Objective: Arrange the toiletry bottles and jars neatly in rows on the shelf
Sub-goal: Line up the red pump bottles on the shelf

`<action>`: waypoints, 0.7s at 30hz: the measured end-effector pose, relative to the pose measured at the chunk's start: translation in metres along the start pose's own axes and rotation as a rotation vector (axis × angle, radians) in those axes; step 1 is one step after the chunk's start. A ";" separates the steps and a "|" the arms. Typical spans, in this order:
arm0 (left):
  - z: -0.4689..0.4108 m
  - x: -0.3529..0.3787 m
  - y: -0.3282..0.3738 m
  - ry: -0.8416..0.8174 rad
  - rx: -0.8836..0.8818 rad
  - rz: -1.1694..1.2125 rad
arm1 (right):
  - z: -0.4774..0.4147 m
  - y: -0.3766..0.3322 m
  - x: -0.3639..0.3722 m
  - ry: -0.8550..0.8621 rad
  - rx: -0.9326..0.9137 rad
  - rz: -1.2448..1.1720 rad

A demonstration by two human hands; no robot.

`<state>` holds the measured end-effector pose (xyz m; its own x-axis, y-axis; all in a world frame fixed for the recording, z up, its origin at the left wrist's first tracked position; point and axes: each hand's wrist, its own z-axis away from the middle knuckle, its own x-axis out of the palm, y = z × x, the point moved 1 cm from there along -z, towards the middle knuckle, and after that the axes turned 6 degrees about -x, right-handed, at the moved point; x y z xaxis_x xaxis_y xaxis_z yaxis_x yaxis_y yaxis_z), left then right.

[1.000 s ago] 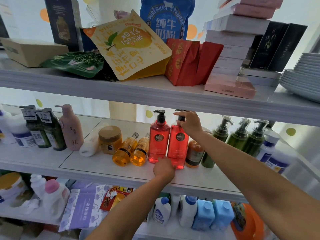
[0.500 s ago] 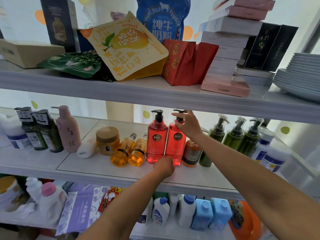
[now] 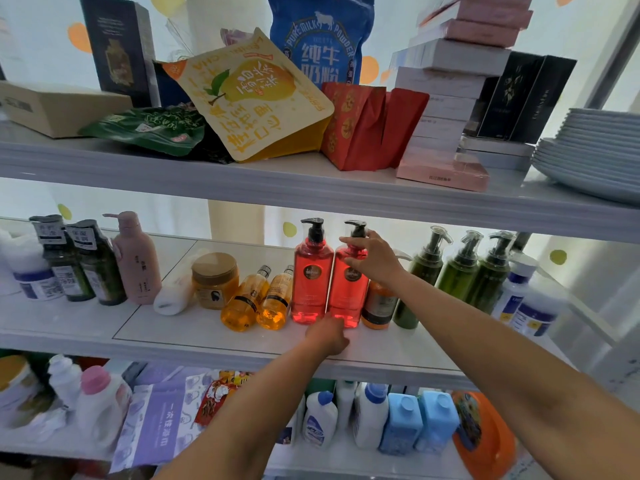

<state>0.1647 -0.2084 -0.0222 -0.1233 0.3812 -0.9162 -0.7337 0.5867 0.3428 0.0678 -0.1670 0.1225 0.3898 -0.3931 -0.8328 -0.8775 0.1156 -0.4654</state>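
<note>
— Fingers of the right hand [image 3: 375,259] lie spread and fairly straight on the shoulder of the red pump bottle [image 3: 348,292], nothing wrapped round it.
— And the left hand [image 3: 329,336] sits at its base; its fingers are hidden, so grip or push, I cannot tell.
— Bottle stands upright on the middle shelf [image 3: 194,332], touching its red twin [image 3: 311,282], orange bottle [image 3: 377,306] just beside on its right.
— Looks full, so likely heavy; smooth plastic, probably slippery. Take the body, not the pump.
</note>
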 end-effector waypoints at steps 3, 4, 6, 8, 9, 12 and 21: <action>0.004 0.001 -0.001 -0.023 0.020 -0.022 | 0.007 -0.002 -0.002 -0.021 0.007 0.004; 0.005 0.002 -0.002 -0.027 0.026 -0.033 | 0.010 -0.003 -0.002 -0.027 0.010 0.001; 0.007 0.003 -0.003 -0.042 0.029 -0.051 | 0.015 -0.004 -0.001 -0.040 0.015 -0.006; 0.010 0.004 -0.003 -0.064 0.031 -0.067 | 0.017 -0.003 0.000 -0.058 0.022 0.005; 0.012 0.004 -0.004 -0.073 0.031 -0.075 | 0.019 -0.002 0.001 -0.072 0.024 0.011; 0.019 0.005 -0.007 -0.079 0.024 -0.103 | 0.027 0.002 0.007 -0.092 0.010 0.056; 0.058 0.008 -0.030 -0.038 -0.130 -0.183 | 0.086 0.010 0.044 0.004 -0.045 0.182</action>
<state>0.2242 -0.1819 -0.0274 0.0431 0.3052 -0.9513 -0.8218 0.5523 0.1399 0.1005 -0.1049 0.0552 0.2227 -0.3732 -0.9006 -0.9451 0.1439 -0.2934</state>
